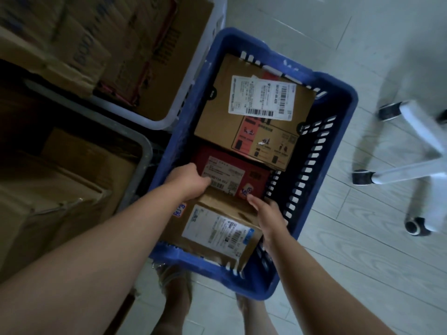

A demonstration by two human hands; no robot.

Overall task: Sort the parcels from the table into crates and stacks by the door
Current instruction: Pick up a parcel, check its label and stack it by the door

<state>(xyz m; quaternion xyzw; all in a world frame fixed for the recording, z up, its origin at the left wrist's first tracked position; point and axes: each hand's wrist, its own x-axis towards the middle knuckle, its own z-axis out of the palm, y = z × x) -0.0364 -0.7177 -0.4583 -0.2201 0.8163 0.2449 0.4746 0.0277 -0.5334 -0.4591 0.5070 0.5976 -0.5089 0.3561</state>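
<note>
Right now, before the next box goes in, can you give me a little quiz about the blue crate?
1. True or false: the left hand and the right hand both reach into the blue crate.
2. Which parcel lies in the middle of the crate? A: the red parcel. B: a green parcel. C: a white bag.
3. Fill in the gap: on the floor beside the crate stands a white chair base with small black ____.

Key: 1 true; 2 A; 3 wheels.
</note>
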